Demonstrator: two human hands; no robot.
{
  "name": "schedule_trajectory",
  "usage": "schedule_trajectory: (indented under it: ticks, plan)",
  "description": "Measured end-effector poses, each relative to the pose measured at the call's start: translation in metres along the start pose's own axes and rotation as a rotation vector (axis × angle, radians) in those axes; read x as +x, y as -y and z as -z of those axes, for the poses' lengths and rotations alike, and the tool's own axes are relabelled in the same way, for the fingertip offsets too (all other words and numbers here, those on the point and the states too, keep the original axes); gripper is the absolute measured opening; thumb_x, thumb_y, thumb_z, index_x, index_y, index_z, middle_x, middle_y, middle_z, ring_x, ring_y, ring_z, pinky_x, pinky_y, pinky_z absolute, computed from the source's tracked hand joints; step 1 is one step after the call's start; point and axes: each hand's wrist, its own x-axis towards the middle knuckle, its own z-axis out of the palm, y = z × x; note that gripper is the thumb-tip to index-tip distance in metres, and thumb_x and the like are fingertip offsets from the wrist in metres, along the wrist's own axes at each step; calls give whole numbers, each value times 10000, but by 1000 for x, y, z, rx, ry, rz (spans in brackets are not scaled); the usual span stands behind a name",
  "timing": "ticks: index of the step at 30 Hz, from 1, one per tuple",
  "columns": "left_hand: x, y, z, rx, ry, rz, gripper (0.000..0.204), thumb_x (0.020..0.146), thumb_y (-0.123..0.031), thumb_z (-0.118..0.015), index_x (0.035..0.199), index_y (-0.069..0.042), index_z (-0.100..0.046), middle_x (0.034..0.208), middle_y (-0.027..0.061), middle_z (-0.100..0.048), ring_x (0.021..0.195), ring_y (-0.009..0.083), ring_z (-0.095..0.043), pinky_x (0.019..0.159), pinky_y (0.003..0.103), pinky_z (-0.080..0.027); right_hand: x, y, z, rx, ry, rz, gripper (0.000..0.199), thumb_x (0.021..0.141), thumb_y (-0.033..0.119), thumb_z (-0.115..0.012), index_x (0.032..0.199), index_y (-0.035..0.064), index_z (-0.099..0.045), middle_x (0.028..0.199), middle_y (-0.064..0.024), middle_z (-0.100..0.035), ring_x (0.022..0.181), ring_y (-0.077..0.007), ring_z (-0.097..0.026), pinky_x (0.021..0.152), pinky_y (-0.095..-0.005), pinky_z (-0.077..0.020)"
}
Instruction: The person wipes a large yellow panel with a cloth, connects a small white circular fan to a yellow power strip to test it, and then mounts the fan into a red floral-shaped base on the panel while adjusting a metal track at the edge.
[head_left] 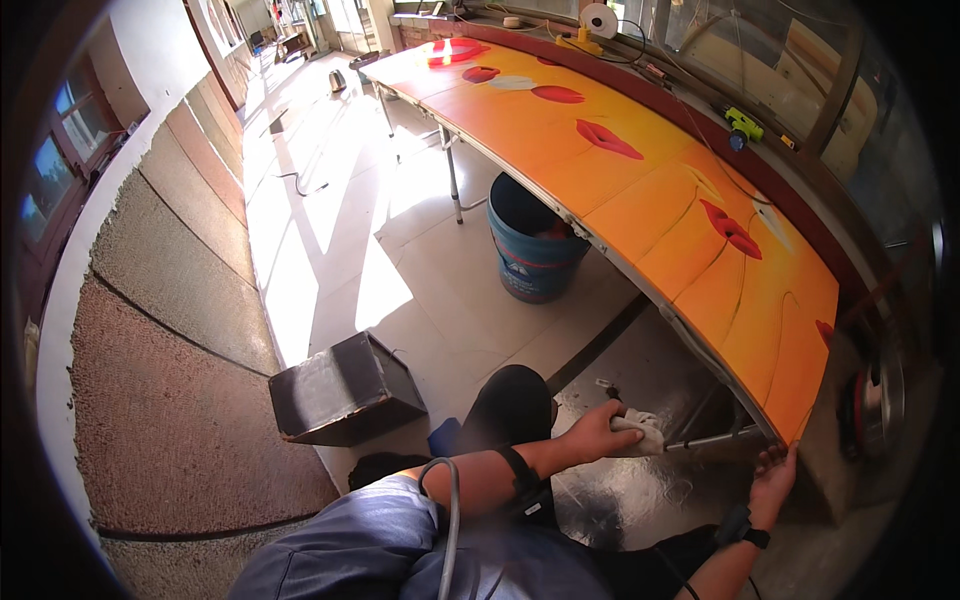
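Note:
A long folding table (650, 215) has an orange-yellow top painted with red flowers. It runs from the far middle to the near right. My left hand (592, 432) is closed round a crumpled whitish cloth (646, 438), against the end of a metal leg tube (712, 438) under the table's near end. My right hand (772, 485) is at the near right corner of the tabletop, fingers curled against its edge and thumb pointing up.
A blue bucket (535, 265) stands partly under the table. To my left, a dark box (345, 390) sits on the tiled floor. A yellow-green tool (742, 128) and a white roll (598, 20) lie along the window ledge behind the table, with cables. A low textured wall (190, 370) borders the left.

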Motion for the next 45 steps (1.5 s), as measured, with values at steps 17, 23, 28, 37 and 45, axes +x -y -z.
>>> schedule_trajectory:
  ticks: [17, 23, 28, 37, 45]
  plan:
    - [7, 17, -19, 140, -33, -62, 607, 804, -444, -769, 1161, 6, -573, 1027, 223, -670, 969, 332, -670, 841, 397, -521, 8, 3, 7, 26, 113, -40, 369, 947, 528, -608, 933, 161, -575, 805, 31, -581, 690, -126, -570, 553, -256, -375]
    - [4, 21, -22, 163, -44, -54, 622, 800, -450, -771, 1175, 2, -567, 1041, 223, -670, 982, 333, -670, 844, 403, -522, 9, -1, 6, -3, 91, -38, 374, 947, 542, -594, 956, 168, -587, 842, 20, -620, 706, -137, -598, 555, -264, -383]
    - [12, 22, -30, 172, -17, -43, 612, 807, -447, -767, 1174, 0, -569, 1044, 210, -666, 977, 315, -665, 846, 396, -518, 2, 6, 3, -4, 54, -41, 367, 955, 529, -584, 956, 162, -592, 839, 11, -625, 711, -146, -608, 560, -264, -388]
    - [24, 56, -30, 20, 36, 26, 580, 807, -393, -796, 1145, 27, -581, 1004, 192, -677, 938, 248, -664, 816, 364, -526, -10, 6, -24, 29, 44, -49, 413, 949, 523, -591, 909, 112, -603, 765, -27, -655, 643, -188, -647, 518, -286, -381]
    - [17, 30, -39, 187, 33, -5, 443, 852, -285, -778, 1110, 11, -573, 894, 93, -673, 804, 127, -635, 692, 285, -532, -7, 3, -14, 71, 50, -58, 413, 950, 515, -593, 902, 105, -606, 756, -34, -657, 610, -190, -646, 494, -278, -376]
